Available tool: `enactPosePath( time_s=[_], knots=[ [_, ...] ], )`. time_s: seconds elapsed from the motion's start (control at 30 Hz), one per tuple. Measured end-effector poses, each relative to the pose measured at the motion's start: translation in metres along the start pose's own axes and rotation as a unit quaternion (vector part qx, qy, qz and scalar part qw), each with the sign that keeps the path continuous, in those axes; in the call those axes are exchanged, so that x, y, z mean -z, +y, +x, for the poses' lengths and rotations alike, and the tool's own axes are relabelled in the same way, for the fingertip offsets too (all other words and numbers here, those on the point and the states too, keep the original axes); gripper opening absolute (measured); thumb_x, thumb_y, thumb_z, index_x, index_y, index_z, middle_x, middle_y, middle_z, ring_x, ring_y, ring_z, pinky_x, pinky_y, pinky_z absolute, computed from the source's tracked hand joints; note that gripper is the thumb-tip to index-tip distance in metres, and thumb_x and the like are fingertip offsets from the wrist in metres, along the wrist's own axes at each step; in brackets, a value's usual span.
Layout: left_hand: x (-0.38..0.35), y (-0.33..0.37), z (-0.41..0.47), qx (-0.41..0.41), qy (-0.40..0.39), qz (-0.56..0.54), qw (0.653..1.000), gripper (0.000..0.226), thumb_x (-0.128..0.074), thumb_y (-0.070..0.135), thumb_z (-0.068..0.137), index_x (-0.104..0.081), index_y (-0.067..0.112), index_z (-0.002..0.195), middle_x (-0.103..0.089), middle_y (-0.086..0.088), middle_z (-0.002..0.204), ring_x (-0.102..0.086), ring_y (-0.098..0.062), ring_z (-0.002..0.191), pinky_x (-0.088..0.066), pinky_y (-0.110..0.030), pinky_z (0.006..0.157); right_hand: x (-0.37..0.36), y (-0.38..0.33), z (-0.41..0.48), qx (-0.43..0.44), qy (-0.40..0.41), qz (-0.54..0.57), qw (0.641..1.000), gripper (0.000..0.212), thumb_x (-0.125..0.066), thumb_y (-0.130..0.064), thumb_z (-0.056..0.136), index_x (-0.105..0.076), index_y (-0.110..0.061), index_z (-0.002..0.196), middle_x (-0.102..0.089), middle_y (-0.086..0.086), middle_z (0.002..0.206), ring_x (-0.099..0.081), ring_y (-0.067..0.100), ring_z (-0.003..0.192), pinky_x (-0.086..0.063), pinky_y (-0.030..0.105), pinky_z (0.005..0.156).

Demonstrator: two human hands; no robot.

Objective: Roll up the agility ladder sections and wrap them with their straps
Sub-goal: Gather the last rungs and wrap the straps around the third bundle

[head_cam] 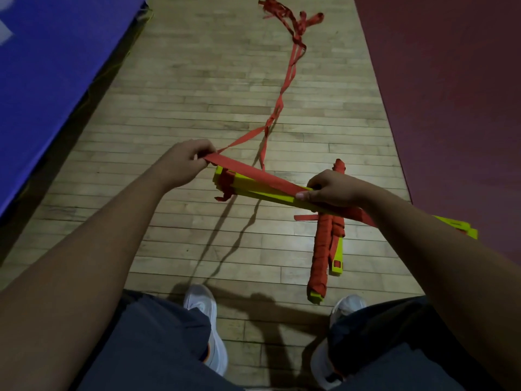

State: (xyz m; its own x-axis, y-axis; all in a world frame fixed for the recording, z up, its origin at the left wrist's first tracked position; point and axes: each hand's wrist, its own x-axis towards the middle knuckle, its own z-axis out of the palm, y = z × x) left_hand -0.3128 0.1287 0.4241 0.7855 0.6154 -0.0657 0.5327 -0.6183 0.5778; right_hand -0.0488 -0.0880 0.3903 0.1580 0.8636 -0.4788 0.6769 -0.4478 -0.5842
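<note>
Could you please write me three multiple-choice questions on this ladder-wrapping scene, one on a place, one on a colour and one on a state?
1. Where does the wrapped bundle lie?
A. on a chair
B. on the wooden floor, near the right shoe
C. in a bag

2. What colour are the rungs held in the hands?
A. white
B. black
C. yellow-green

3. What is the left hand doing?
A. hanging open
B. pinching the red strap
C. pressing flat on a wall

Answers:
1 B: it lies on the boards just ahead of that shoe.
2 C: yellow-green edges show under the strap.
3 B: its fingers pinch the strap, while the right hand grips the rungs.
</note>
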Motion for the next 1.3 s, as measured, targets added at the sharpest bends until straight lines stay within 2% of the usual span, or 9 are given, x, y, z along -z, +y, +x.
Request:
enactPosePath(
  time_s=[0.13, 0.23, 0.43, 0.53, 0.63, 0.83, 0.97, 1.1, 1.3],
  knots=[
    [0.003, 0.009, -0.001, 0.045, -0.054, -0.195, 0.978, 0.008, -0.055, 0.021, 0.089, -0.059, 0.021, 0.082, -0.057, 0.003, 0.088, -0.052, 0.006, 0.076, -0.037, -0.027, 0.079, 0.001, 0.002, -0.001, 0.002, 0.016, 0.036, 0.999, 0.036, -0.059, -0.052, 0.095, -0.067, -0.017, 0.091, -0.068, -0.003, 0.08, -0.067, 0.006, 0.064, -0.042, 0.009, 0.052],
    [0.005, 0.012, -0.002, 0.056, -0.038, -0.216, 0.974, 0.027, -0.048, 0.04, 0.098, -0.06, 0.02, 0.085, -0.057, 0.008, 0.089, -0.049, 0.007, 0.083, -0.034, -0.023, 0.081, 0.005, 0.003, -0.006, 0.008, 0.023, 0.086, 0.996, 0.037, -0.06, -0.05, 0.095, -0.069, -0.014, 0.094, -0.074, 0.001, 0.083, -0.074, 0.01, 0.07, -0.047, 0.011, 0.056],
    [0.002, 0.003, 0.005, 0.062, 0.067, -0.208, 0.974, 0.023, -0.052, 0.028, 0.105, -0.062, 0.02, 0.086, -0.062, 0.002, 0.089, -0.056, -0.001, 0.083, -0.04, -0.026, 0.079, 0.006, -0.006, -0.009, 0.046, 0.03, 0.178, 0.983, 0.036, -0.061, -0.044, 0.098, -0.07, -0.01, 0.106, -0.077, 0.008, 0.092, -0.077, 0.023, 0.08, -0.058, 0.029, 0.074],
    [0.002, 0.015, 0.005, 0.056, 0.13, -0.275, 0.951, 0.022, -0.048, 0.027, 0.106, -0.061, 0.023, 0.088, -0.061, 0.01, 0.088, -0.056, 0.013, 0.079, -0.04, -0.021, 0.082, 0.004, -0.013, -0.01, 0.062, 0.034, 0.21, 0.975, 0.036, -0.06, -0.043, 0.098, -0.07, -0.01, 0.107, -0.078, 0.008, 0.093, -0.077, 0.024, 0.082, -0.058, 0.031, 0.076],
    [0.008, 0.023, 0.005, 0.051, 0.167, -0.395, 0.902, 0.021, -0.051, 0.029, 0.102, -0.069, 0.027, 0.092, -0.068, 0.007, 0.094, -0.062, -0.003, 0.095, -0.044, -0.028, 0.093, 0.001, -0.022, -0.01, 0.081, 0.031, 0.228, 0.97, 0.035, -0.06, -0.042, 0.096, -0.069, -0.011, 0.109, -0.077, 0.008, 0.094, -0.077, 0.025, 0.085, -0.059, 0.036, 0.08],
    [0.013, 0.038, 0.003, 0.053, 0.189, -0.531, 0.824, 0.016, -0.05, 0.02, 0.1, -0.062, 0.018, 0.088, -0.072, -0.002, 0.085, -0.065, -0.013, 0.076, -0.049, -0.025, 0.063, -0.003, -0.034, -0.014, 0.099, 0.036, 0.235, 0.966, 0.039, -0.06, -0.044, 0.095, -0.069, -0.011, 0.113, -0.077, 0.008, 0.093, -0.076, 0.025, 0.085, -0.06, 0.04, 0.084],
    [0.011, 0.048, 0.004, 0.02, 0.146, -0.605, 0.782, 0.016, -0.041, 0.025, 0.106, -0.052, 0.013, 0.103, -0.074, -0.021, 0.105, -0.068, -0.034, 0.108, -0.055, -0.039, 0.094, -0.004, -0.04, -0.018, 0.088, 0.031, 0.273, 0.958, 0.046, -0.062, -0.048, 0.091, -0.069, -0.01, 0.115, -0.076, 0.012, 0.096, -0.075, 0.032, 0.089, -0.06, 0.05, 0.086],
    [0.015, 0.058, 0.006, -0.013, 0.142, -0.644, 0.751, 0.05, -0.027, 0.043, 0.108, -0.051, 0.007, 0.133, -0.068, -0.026, 0.115, -0.063, -0.04, 0.114, -0.047, -0.05, 0.104, -0.012, -0.049, -0.02, 0.1, 0.016, 0.342, 0.934, 0.044, -0.064, -0.042, 0.092, -0.068, -0.005, 0.115, -0.073, 0.019, 0.098, -0.072, 0.039, 0.089, -0.06, 0.048, 0.084],
    [0.015, 0.066, 0.01, -0.07, 0.038, -0.594, 0.8, 0.08, -0.077, 0.07, 0.066, -0.062, 0.011, 0.117, -0.072, -0.005, 0.107, -0.063, -0.025, 0.109, -0.047, -0.044, 0.103, -0.02, -0.067, -0.023, 0.116, 0.01, 0.429, 0.896, 0.036, -0.057, -0.025, 0.1, -0.063, 0.007, 0.116, -0.069, 0.017, 0.091, -0.07, 0.028, 0.078, -0.057, 0.027, 0.063]
  ],
)
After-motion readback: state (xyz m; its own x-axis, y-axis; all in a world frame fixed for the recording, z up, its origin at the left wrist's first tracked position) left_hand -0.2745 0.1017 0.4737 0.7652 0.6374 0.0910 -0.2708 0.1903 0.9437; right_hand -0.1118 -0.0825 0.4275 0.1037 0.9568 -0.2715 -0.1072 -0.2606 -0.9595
